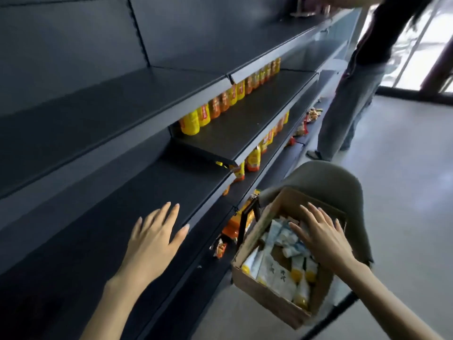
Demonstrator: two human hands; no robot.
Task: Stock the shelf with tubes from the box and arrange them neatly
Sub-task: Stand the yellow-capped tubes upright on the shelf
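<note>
A cardboard box (262, 290) sits on a grey chair (326, 182) at the lower right. Inside lie several white tubes (274, 271) with yellow caps, plus pale blue-and-white packs. My right hand (318, 234) reaches into the box with fingers spread, fingertips touching the packs; it grips nothing I can see. My left hand (154, 236) hovers flat, fingers straight, over the bare dark shelf (103, 217) in front of me, holding nothing.
Yellow and orange bottles (220, 104) line the back of a shelf further along. Orange snack packs (252, 158) fill the lower shelves. A person in dark top and jeans (353, 99) stands at the far end of the aisle. Grey floor lies to the right.
</note>
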